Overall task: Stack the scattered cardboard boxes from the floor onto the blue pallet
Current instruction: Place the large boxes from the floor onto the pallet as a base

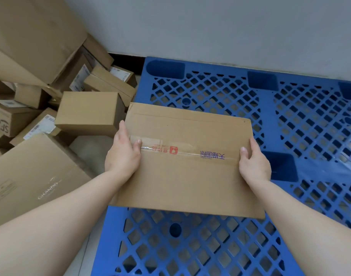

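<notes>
Grey-white wall meets the floor behind a black skirting strip, and right against it lies the blue plastic lattice pallet, which fills the right side of my view. I hold a flat, brown, taped cardboard box with red and purple printing along its tape seam. It sits over the pallet's left part, its far left corner reaching past the pallet's edge. I cannot tell whether its underside already rests on the lattice.

My left hand grips the box's left edge, thumb laid on top across the tape and the other fingers curled down the side, out of sight. My right hand grips the right edge the same way, thumb on the top face and fingers wrapped over the side.

To the left, on the pale floor, the other cartons lie in a jumble: a small plain brown box just beside the pallet, a large flat carton with faint lettering under my left forearm, a box stamped with an SF mark, and a big tilted carton leaning in the corner above several labelled parcels.
</notes>
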{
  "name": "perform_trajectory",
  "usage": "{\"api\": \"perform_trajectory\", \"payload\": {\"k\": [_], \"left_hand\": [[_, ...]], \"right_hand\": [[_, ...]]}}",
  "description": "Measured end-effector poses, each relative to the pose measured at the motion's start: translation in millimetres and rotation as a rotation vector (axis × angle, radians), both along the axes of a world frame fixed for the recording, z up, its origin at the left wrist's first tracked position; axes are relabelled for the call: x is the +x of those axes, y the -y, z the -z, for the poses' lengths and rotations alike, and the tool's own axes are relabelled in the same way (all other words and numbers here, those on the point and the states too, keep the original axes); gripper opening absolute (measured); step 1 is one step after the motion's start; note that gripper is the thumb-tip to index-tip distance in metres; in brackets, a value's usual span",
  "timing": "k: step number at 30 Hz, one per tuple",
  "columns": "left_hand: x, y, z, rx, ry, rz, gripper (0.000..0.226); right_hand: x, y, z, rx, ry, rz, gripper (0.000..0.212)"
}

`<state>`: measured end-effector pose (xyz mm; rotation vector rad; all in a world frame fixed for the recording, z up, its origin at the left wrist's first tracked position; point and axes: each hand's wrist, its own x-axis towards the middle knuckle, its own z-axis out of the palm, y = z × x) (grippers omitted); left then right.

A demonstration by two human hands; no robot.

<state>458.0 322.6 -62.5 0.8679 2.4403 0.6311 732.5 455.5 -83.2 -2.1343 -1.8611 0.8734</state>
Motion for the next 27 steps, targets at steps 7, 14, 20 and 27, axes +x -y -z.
{"api": "perform_trajectory", "payload": {"k": [7, 14, 20, 27], "left_hand": [[-6, 0, 19, -0.012, 0.033, 0.038, 0.07], [-15, -2, 30, -0.048, 0.089, 0.06, 0.073], [-21, -6, 17, -0.125, 0.119, 0.06, 0.075], [-27, -1, -43, -0.06, 0.114, -0.007, 0.067]], "right_hand": [[-3, -4, 23, -0.022, -0.035, -0.003, 0.052], [-10, -7, 30, -0.028, 0.027, -0.027, 0.053], [-26, -1, 14, 0.054, 0.197, -0.071, 0.052], [-79, 26, -46, 0.073, 0.006, -0.117, 0.051]]}}
